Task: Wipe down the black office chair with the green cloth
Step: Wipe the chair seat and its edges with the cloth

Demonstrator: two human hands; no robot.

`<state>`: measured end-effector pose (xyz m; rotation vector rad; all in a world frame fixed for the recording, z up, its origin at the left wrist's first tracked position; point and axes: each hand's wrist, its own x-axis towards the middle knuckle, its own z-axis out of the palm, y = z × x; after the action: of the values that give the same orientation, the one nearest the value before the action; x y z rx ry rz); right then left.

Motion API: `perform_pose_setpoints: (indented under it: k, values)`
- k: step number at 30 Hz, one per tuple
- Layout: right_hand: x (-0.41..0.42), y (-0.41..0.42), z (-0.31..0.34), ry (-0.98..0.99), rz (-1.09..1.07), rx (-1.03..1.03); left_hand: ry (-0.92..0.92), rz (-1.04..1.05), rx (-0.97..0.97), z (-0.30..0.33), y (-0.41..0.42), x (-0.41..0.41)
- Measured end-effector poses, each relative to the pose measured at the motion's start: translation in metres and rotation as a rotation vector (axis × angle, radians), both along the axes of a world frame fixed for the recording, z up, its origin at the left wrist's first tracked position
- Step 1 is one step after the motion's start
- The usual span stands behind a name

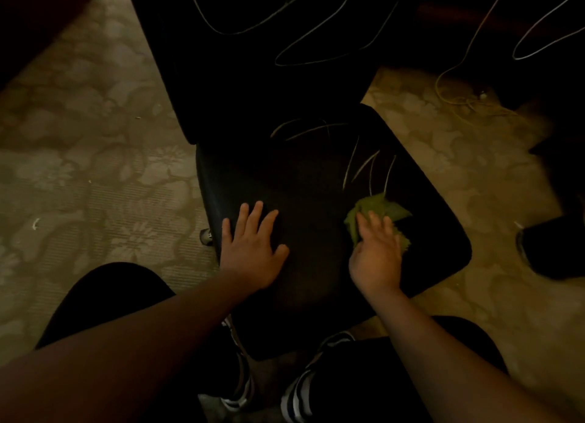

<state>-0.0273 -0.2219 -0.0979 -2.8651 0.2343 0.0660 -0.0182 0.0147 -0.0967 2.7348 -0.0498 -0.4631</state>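
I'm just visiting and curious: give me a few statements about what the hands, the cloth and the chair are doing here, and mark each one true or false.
1. The right hand presses the green cloth onto the chair seat. True.
2. The left hand also holds a cloth. False: it lies flat and bare on the seat, fingers spread.
3. The cloth is on the chair's backrest. False: it is on the seat, toward its right side.
4. The chair stands on a patterned carpet. True.
5. A pale cable lies on the floor to the right of the chair. True.
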Motion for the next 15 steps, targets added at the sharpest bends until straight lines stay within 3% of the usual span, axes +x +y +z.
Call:
perform_pose_setpoints:
  k: [4,8,15]
  values:
    - [-0.024,0.05,0.006,0.04,0.333,0.066,-0.031,0.038,-0.057,0.01,-0.046,-0.02]
    - [-0.032,0.045,0.003,0.076,0.47,0.028,-0.118,-0.008,-0.103,-0.01,-0.057,-0.044]
    - [-0.02,-0.028,0.005,0.027,0.143,0.003,-0.121,-0.159,0.017,-0.02,-0.02,-0.025]
